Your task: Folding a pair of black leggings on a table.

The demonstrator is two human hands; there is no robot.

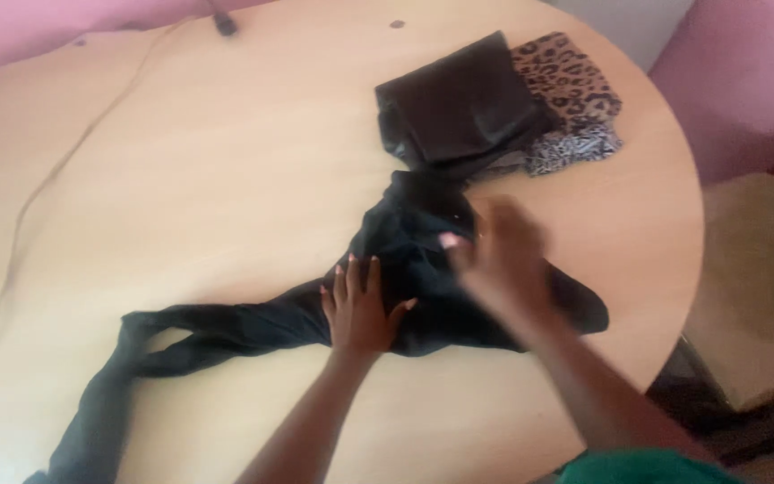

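A black garment [226, 327] lies spread across a round wooden table [226, 179], its long legs trailing to the lower left. My left hand [360, 309] rests flat on the middle of the garment, fingers apart. My right hand [499, 255] is blurred, over the garment's upper right part, fingers on the cloth. Whether it grips the cloth cannot be told.
A folded black garment [459, 103] sits at the table's far right on top of folded leopard-print cloth [571, 76]. A thin cable [55, 170] runs along the table's left side to a dark plug [224, 23]. A beige seat [763, 287] stands beside the table at right.
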